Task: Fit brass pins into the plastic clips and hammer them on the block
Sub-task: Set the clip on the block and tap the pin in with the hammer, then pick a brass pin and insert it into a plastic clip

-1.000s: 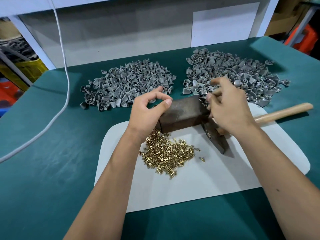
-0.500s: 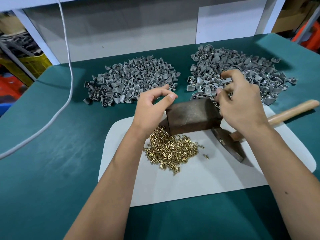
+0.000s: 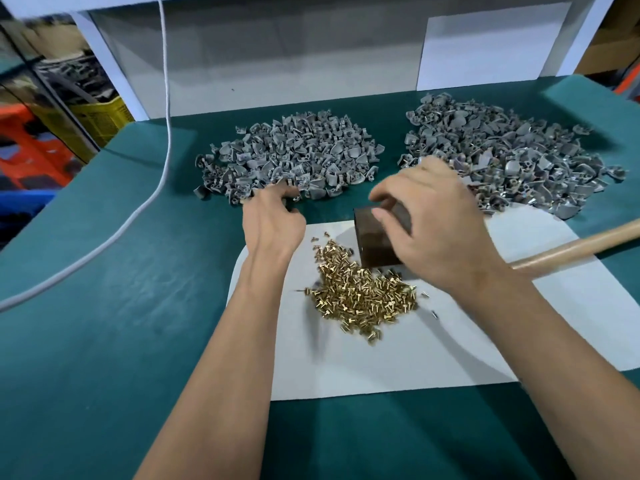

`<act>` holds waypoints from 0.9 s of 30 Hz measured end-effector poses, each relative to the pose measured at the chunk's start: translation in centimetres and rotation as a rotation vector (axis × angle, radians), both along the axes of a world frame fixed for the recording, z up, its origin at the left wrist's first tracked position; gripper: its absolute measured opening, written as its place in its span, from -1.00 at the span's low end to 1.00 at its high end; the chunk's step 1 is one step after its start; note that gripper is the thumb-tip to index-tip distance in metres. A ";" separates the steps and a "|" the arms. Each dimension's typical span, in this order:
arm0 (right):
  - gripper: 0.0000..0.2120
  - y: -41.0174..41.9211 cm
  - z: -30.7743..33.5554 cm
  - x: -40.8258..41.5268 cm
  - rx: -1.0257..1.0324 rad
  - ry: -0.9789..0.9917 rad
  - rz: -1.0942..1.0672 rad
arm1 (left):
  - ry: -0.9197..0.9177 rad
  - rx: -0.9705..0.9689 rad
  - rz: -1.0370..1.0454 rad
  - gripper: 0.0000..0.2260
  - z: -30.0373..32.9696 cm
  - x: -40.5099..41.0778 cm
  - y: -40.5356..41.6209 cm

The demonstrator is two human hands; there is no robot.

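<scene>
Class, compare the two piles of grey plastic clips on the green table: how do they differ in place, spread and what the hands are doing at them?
The left pile lies left of the block; the right pile lies behind it, to the right. The right pile spreads wider and reaches the white mat; the left pile stays on the green. The left hand reaches the left pile's near edge; the right hand rests over the block. Both hold similar grey clips.

two bare forearms, left hand (image 3: 273, 223) and right hand (image 3: 440, 230), no sleeves, gloves or jewellery.

Shiny brass pins (image 3: 360, 292), matt grey plastic clips (image 3: 294, 157), smooth wooden handle (image 3: 581, 244), dull metal block (image 3: 374, 240)
</scene>
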State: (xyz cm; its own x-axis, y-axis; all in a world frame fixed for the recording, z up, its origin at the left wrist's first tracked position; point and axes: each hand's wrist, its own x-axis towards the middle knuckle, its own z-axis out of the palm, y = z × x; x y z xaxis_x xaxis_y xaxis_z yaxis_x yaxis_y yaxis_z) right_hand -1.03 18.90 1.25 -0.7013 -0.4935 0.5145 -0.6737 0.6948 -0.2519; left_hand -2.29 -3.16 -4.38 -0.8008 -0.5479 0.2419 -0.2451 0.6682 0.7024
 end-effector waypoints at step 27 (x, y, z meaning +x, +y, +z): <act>-0.67 -10.5 0.1 -2.2 0.615 -0.226 -0.017 | -0.121 -0.025 -0.001 -0.93 1.4 0.8 -1.2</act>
